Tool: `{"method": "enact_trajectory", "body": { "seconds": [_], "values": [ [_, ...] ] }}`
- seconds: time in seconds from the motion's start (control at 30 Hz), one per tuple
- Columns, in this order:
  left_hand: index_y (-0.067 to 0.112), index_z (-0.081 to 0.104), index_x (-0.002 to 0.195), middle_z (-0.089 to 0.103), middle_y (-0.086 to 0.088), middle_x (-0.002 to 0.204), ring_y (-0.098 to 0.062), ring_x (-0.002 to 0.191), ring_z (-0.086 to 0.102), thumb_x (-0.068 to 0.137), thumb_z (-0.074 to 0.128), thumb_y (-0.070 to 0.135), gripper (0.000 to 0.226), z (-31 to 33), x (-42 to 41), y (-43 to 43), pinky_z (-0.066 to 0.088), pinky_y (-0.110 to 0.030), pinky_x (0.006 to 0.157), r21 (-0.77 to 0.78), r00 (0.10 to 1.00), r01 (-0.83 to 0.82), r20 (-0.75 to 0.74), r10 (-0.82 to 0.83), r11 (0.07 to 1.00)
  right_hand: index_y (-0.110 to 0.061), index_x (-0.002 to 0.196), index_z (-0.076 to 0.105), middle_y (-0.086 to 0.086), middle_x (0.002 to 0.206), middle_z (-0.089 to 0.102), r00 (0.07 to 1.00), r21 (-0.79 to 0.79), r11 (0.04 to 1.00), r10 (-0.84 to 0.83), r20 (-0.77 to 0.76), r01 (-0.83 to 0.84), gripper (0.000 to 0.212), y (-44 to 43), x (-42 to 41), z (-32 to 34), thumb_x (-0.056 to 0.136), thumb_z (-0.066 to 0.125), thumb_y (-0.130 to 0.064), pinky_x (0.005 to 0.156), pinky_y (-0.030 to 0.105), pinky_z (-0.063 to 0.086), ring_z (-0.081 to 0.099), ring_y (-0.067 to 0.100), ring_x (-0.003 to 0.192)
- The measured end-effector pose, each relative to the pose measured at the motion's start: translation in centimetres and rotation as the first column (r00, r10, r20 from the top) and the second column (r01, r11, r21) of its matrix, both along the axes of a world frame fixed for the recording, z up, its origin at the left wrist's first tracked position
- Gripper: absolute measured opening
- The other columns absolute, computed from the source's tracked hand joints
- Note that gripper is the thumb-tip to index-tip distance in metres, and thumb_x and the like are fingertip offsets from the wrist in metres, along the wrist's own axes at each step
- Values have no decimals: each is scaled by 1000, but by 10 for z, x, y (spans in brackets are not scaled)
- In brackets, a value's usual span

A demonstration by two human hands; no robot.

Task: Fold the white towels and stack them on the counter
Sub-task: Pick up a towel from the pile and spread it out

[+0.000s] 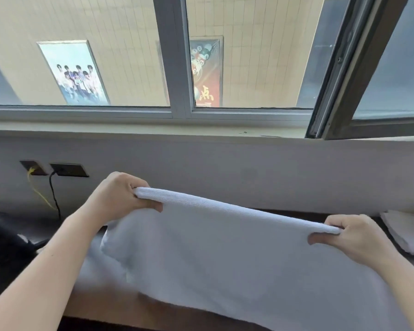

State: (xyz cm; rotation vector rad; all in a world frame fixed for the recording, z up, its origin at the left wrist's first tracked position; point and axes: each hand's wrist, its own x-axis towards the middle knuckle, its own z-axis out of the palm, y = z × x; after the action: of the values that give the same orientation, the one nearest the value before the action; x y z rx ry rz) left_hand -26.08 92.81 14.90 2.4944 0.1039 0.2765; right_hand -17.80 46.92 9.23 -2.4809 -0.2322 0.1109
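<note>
A white towel [220, 254] hangs doubled over, its folded upper edge stretched between my two hands above the dark counter [296, 212]. My left hand [122, 194] pinches the left end of that edge, raised higher. My right hand [351, 237] pinches the right end, lower and nearer the counter. The towel's lower part drapes down over the counter's front. A stack of white towels [406, 232] lies on the counter at the far right, partly cut off by the frame.
A grey wall with two dark sockets [68, 170] and a black cable [54, 194] and yellow cable stands behind the counter. Above it runs a window sill [153, 126], with an opened window frame [344, 91] at right. A dark object [7, 240] sits at left.
</note>
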Motion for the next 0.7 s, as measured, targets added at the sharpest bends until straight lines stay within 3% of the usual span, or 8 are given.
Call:
{"method": "enact_trajectory", "body": {
  "seconds": [0.1, 0.23, 0.33, 0.4, 0.5, 0.57, 0.63, 0.7],
  "values": [
    [28, 76, 64, 58, 0, 58, -12, 56, 39, 54, 90, 49, 28, -16, 19, 14, 35, -27, 56, 48, 995, -65, -69, 68, 997, -13, 51, 47, -7, 46, 36, 999, -112, 993, 44, 0, -44, 65, 17, 32, 1, 48, 87, -63, 46, 26, 24, 29, 13, 47],
    [24, 67, 59, 51, 11, 51, -12, 55, 42, 56, 88, 58, 40, -23, 56, 28, 36, -25, 52, 147, 982, -130, -120, 148, 981, -18, 51, 53, -3, 49, 53, 994, -231, 971, 82, 71, -63, 66, 43, 81, 0, 45, 74, -80, 50, 32, 38, 48, 16, 52],
    [28, 71, 63, 61, 12, 56, -15, 66, 57, 58, 85, 60, 35, -10, 85, 38, 46, -30, 64, 166, 986, -157, -23, 163, 974, -21, 50, 44, -2, 48, 51, 965, -270, 963, 80, 251, -9, 68, 58, 106, 20, 50, 60, -87, 53, 34, 37, 50, 19, 56],
    [34, 72, 62, 63, 15, 59, -9, 69, 61, 58, 85, 61, 30, 3, 95, 45, 47, -31, 69, 168, 981, -178, 107, 162, 970, -23, 52, 42, -5, 45, 47, 897, -281, 959, 99, 431, 29, 67, 58, 113, 32, 54, 56, -88, 53, 33, 35, 48, 25, 52],
    [47, 66, 59, 63, 21, 65, -3, 63, 56, 58, 74, 69, 24, 16, 87, 52, 41, -19, 63, 210, 930, -112, 368, 28, 971, -22, 53, 44, -5, 43, 40, 774, -245, 969, 139, 618, 22, 64, 49, 106, 35, 62, 55, -84, 48, 30, 35, 38, 26, 44],
    [35, 73, 63, 66, 13, 60, -15, 59, 60, 72, 64, 59, 28, 4, 80, 58, 46, -25, 59, 371, 823, -80, 549, -149, 925, -17, 53, 47, -3, 43, 40, 749, -225, 974, 156, 644, -10, 64, 43, 96, 24, 63, 58, -79, 44, 31, 36, 36, 24, 43],
    [22, 76, 63, 67, 1, 59, -25, 53, 60, 85, 59, 51, 40, -27, 72, 67, 47, -31, 53, 516, 761, -82, 585, -281, 853, -13, 52, 48, -3, 43, 36, 744, -238, 970, 191, 641, -44, 66, 39, 84, 2, 65, 59, -76, 42, 30, 36, 33, 22, 42],
    [21, 74, 62, 63, 2, 54, -24, 46, 55, 92, 52, 60, 54, -69, 58, 72, 45, -31, 52, 542, 829, -37, 486, -277, 840, -11, 50, 44, -3, 43, 31, 774, -276, 957, 242, 585, -91, 68, 37, 71, -35, 68, 58, -76, 41, 28, 31, 30, 21, 40]
  ]
}}
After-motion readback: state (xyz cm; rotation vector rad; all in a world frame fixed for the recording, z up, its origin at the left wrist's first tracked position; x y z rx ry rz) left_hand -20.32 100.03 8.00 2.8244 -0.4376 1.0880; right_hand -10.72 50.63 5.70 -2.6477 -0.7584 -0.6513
